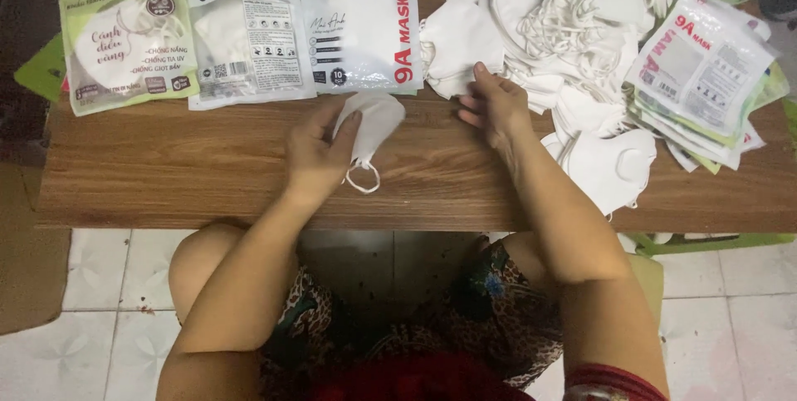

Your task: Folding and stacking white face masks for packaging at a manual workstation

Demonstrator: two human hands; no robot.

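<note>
Left hand (320, 145) closed around white mask (375, 119); right hand (496, 105), fingers loosely curled, touching mask pile (540, 19) on table (183, 168).

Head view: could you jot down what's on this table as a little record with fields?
surface: wooden table
left hand: holds a white face mask, ear loop hanging
right hand: touches the pile of loose white masks
far left: three sealed mask packets in a row
far right: stack of flat packets
</note>
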